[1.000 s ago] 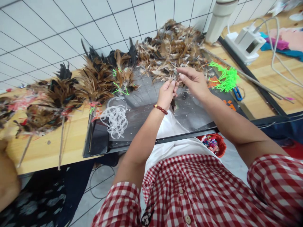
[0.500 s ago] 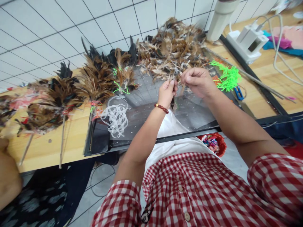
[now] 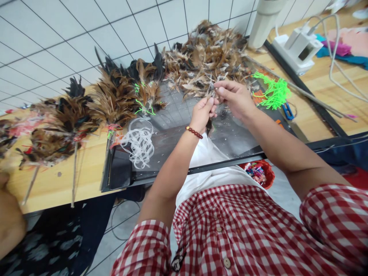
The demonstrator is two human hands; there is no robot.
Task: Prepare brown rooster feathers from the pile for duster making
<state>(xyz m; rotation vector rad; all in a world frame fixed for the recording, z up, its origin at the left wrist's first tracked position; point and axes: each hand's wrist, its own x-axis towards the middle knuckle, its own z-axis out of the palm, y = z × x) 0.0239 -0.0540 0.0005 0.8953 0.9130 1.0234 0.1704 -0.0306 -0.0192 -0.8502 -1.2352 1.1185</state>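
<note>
Dark tabletop (image 3: 172, 128), feather (image 3: 209, 124) lengthwise toward wearer

Bare L hand (image 3: 203, 111) w/ dark-red bead bracelet (image 3: 194, 132) pinches small dark-tipped feather bunch (image 3: 209, 125), mostly hidden; bare R hand (image 3: 238, 99) just beside, curled, grip unclear. Behind: big heap of loose brown-&-white feathers (image 3: 205, 57) nr white tiled wall (image 3: 86, 23). On glossy dark board (image 3: 175, 134): tangled whitish translucent strip (image 3: 140, 145) (L side); R edge, neon-green string bundle (image 3: 273, 92) nr blue plastic tool (image 3: 287, 111). Far L: brown-black feather bunches (image 3: 73, 115) w/ thin wooden sticks (image 3: 74, 174) on pale wood table (image 3: 54, 191).
</note>
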